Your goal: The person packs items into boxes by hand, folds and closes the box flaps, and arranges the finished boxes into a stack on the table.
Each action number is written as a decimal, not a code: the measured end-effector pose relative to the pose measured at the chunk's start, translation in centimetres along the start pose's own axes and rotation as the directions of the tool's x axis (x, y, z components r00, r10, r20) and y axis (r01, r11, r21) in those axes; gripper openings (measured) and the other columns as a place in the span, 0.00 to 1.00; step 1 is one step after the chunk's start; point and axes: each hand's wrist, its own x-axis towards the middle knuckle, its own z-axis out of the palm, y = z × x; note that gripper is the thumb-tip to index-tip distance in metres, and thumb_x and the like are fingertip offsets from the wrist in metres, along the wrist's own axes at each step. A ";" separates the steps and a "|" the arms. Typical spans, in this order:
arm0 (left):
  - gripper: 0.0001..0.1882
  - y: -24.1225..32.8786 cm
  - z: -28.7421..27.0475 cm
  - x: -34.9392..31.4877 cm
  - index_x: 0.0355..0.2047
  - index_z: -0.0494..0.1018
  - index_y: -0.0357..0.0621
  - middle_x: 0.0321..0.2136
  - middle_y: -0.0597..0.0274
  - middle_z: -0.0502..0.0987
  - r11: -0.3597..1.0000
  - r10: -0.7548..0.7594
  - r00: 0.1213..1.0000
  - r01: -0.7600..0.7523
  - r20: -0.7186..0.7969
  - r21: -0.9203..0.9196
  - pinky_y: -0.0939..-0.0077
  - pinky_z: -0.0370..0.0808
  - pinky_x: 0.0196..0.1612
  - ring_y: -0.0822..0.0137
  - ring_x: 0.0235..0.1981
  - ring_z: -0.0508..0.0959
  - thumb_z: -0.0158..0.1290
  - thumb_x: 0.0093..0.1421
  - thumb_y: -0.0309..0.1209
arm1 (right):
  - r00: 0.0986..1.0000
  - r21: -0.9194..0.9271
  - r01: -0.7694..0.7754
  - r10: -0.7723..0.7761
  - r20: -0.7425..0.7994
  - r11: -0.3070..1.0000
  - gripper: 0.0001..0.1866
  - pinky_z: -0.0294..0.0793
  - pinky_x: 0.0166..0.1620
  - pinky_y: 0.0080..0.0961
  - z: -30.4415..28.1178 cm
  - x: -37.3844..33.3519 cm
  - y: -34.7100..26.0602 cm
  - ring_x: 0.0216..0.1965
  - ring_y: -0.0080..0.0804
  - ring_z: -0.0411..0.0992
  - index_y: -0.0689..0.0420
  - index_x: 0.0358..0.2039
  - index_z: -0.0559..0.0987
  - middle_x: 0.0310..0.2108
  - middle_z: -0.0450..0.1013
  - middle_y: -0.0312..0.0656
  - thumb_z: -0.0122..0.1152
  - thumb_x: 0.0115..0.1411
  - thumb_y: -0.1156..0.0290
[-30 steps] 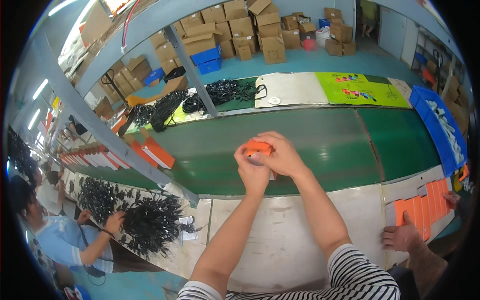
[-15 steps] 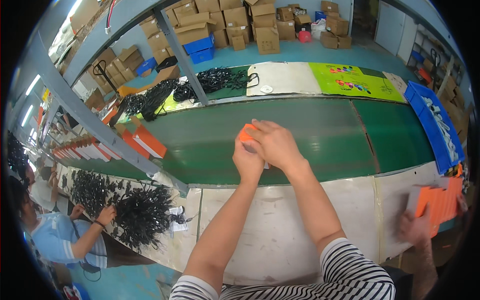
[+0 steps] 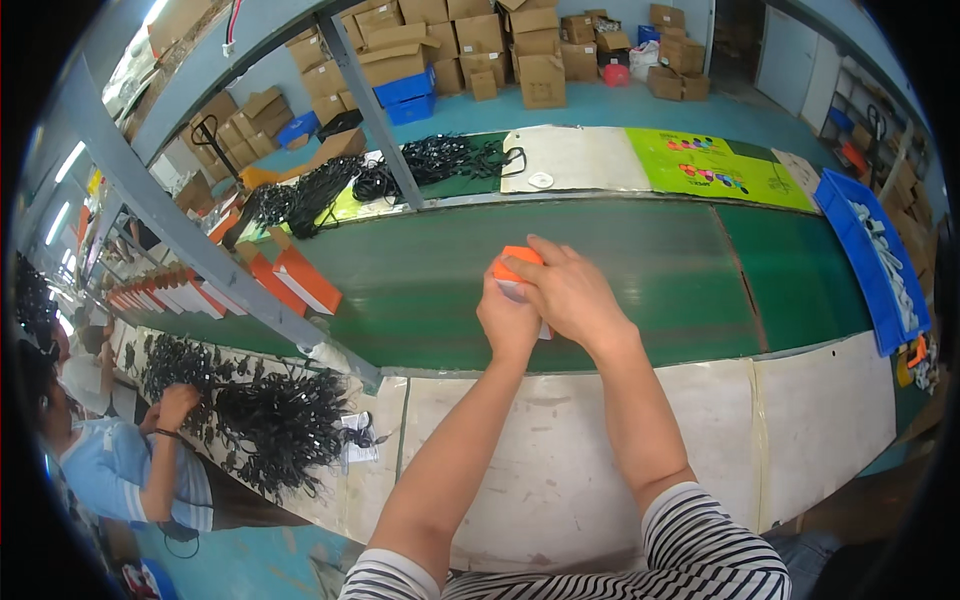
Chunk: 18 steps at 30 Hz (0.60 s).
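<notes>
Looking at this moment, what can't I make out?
All in the head view:
- Most of the orange box: covered by the left hand and right hand.
- Whatever the co-worker's hand may hold: too small among black cords.
- White pieces: too small to identify.

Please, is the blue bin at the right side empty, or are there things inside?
Not empty: several white pieces lie inside the bin. How deep they are piled, I cannot tell.
</notes>
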 end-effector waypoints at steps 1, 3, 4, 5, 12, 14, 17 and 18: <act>0.35 -0.2 0.1 -0.1 0.60 0.72 0.41 0.47 0.45 0.84 1.000 0.004 1.000 -0.004 -0.001 0.000 0.59 0.80 0.52 0.47 0.49 0.85 0.70 0.54 0.38 | 0.999 0.108 -0.021 0.017 0.035 0.994 0.23 0.70 0.66 0.44 0.0 0.0 0.1 0.66 0.53 0.68 0.44 0.61 0.82 0.70 0.66 0.53 0.63 0.65 0.64; 0.37 -1.1 0.1 -0.2 0.62 0.69 0.41 0.47 0.44 0.84 0.995 0.087 0.996 -0.085 -0.030 0.050 0.57 0.80 0.52 0.45 0.50 0.84 0.70 0.54 0.37 | 0.998 0.219 -0.033 0.019 0.065 0.975 0.24 0.70 0.67 0.43 0.2 0.2 0.3 0.67 0.54 0.67 0.43 0.63 0.81 0.71 0.64 0.53 0.63 0.66 0.65; 0.37 -1.4 0.1 0.2 0.62 0.69 0.41 0.47 0.44 0.84 0.994 0.093 0.995 -0.091 -0.036 0.053 0.57 0.80 0.52 0.45 0.50 0.84 0.70 0.54 0.37 | 0.997 0.278 0.011 -0.030 0.066 0.961 0.24 0.69 0.67 0.43 0.6 0.3 0.6 0.67 0.54 0.66 0.43 0.62 0.81 0.71 0.64 0.53 0.64 0.65 0.66; 0.38 -1.5 0.3 0.3 0.63 0.68 0.42 0.47 0.43 0.84 0.997 0.066 0.998 -0.065 -0.019 0.052 0.57 0.80 0.52 0.44 0.50 0.84 0.70 0.54 0.37 | 0.995 0.330 0.046 -0.072 0.069 0.943 0.24 0.69 0.67 0.42 0.9 0.2 1.2 0.68 0.54 0.66 0.43 0.62 0.82 0.71 0.63 0.53 0.66 0.65 0.67; 0.41 -0.4 0.5 -0.7 0.66 0.64 0.42 0.52 0.44 0.82 0.986 0.116 0.990 -0.124 0.073 0.113 0.56 0.81 0.50 0.44 0.51 0.84 0.69 0.55 0.39 | 0.997 0.517 0.056 -0.074 0.015 0.854 0.20 0.71 0.66 0.42 1.3 0.6 3.0 0.65 0.54 0.69 0.46 0.55 0.86 0.65 0.69 0.51 0.68 0.61 0.69; 0.42 -0.1 -0.2 -0.8 0.66 0.63 0.42 0.52 0.44 0.82 0.985 0.130 0.987 -0.140 0.097 0.101 0.57 0.80 0.51 0.45 0.51 0.84 0.70 0.55 0.40 | 0.990 0.339 0.134 -0.142 -0.002 0.931 0.19 0.74 0.63 0.43 0.6 0.6 2.3 0.64 0.53 0.70 0.51 0.51 0.87 0.61 0.72 0.51 0.69 0.58 0.72; 0.54 -1.9 -2.3 -0.4 0.72 0.55 0.37 0.58 0.39 0.77 0.944 0.254 0.950 -0.285 0.184 0.168 0.56 0.77 0.58 0.43 0.58 0.79 0.73 0.51 0.42 | 0.979 0.325 0.203 -0.194 -0.060 0.924 0.19 0.76 0.60 0.43 0.7 1.0 1.3 0.62 0.52 0.72 0.53 0.49 0.87 0.59 0.74 0.52 0.69 0.55 0.76; 0.59 -2.5 -2.4 -0.6 0.74 0.52 0.36 0.61 0.36 0.74 0.889 0.357 0.913 -0.397 0.196 0.227 0.56 0.75 0.62 0.43 0.61 0.77 0.74 0.50 0.43 | 0.984 0.338 0.174 -0.153 -0.086 0.925 0.20 0.76 0.60 0.42 0.5 0.7 1.9 0.61 0.52 0.73 0.54 0.49 0.87 0.59 0.74 0.53 0.69 0.55 0.77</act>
